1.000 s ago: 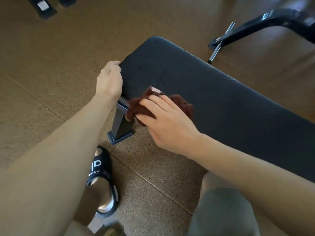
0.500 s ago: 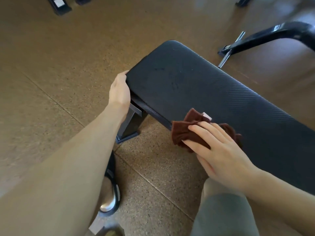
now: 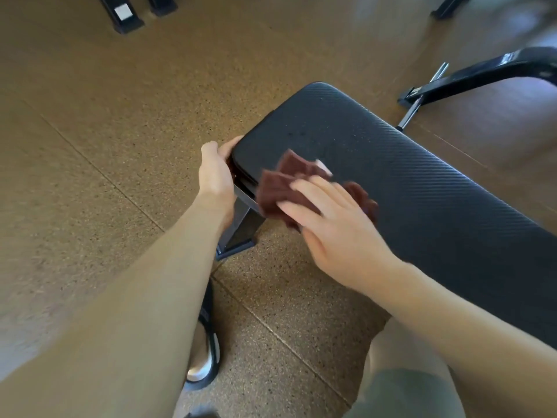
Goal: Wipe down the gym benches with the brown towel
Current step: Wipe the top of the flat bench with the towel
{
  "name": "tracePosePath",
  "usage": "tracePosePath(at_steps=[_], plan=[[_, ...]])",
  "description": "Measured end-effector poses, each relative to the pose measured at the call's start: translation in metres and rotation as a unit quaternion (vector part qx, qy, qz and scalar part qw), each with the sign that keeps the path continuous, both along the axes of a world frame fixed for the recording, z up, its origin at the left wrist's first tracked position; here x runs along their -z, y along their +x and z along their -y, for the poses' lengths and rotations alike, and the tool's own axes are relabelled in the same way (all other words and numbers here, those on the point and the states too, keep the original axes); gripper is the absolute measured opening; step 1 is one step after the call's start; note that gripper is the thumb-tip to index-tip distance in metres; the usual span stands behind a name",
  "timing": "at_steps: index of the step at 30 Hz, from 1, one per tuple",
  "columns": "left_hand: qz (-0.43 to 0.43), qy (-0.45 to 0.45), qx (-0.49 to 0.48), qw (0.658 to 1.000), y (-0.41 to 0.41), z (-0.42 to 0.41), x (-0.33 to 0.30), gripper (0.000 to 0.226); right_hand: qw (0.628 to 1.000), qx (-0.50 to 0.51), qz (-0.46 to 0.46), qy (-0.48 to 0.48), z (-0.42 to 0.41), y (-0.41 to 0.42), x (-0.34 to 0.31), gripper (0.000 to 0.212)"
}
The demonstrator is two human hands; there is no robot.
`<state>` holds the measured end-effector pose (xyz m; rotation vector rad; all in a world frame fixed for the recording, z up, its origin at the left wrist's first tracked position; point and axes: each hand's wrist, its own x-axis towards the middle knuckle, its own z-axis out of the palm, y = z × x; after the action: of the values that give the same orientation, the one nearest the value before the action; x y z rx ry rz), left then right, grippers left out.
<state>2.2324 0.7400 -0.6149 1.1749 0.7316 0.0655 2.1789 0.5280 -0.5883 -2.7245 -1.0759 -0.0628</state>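
Underfoot and filling most of the head view lies a speckled brown rubber floor laid in large tiles with thin seams. Across the right half runs the black padded gym bench, its textured pad slanting from the rounded end near the middle of the view down to the lower right edge; a few small droplets or specks show on the pad near that rounded end. Under that end a dark metal bench leg drops to a flat foot on the floor. At the upper right, well apart from the bench, a second piece of black equipment curves over the floor with a thin metal bar sticking out beneath it, and two dark equipment feet stand at the top left.

Both bare forearms reach in from below. The left hand grips the rounded end of the bench, fingers curled round the edge of the pad. The right hand, blurred, lies with fingers fairly straight, pressing the brown towel against the near edge of the pad, just beside the left hand; the crumpled cloth sticks out past the fingertips. Below, a black slide sandal rests on the floor by the left arm.
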Motion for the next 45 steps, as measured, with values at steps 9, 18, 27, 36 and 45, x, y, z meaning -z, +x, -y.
tracePosePath(at_steps=[9,18,27,36,45], plan=[[-0.013,0.011,-0.003,1.0,-0.001,0.01,0.001,0.05,0.999,-0.034,-0.021,0.024,-0.02,0.031,-0.003,0.04],[-0.013,0.009,-0.039,0.999,0.003,0.02,-0.002,0.05,0.993,-0.08,0.028,0.083,-0.087,0.122,0.001,0.035],[-0.017,0.075,-0.053,0.996,0.002,0.036,-0.01,0.04,0.968,0.247,-0.005,0.045,0.001,0.21,-0.008,0.047],[-0.03,0.097,-0.066,0.993,0.007,0.034,-0.001,0.036,0.994,-0.026,0.044,0.098,-0.088,0.106,0.003,0.034],[-0.036,0.133,-0.06,0.989,0.007,0.037,-0.006,0.045,0.985,0.168,0.024,0.032,-0.042,0.208,-0.009,0.043]])
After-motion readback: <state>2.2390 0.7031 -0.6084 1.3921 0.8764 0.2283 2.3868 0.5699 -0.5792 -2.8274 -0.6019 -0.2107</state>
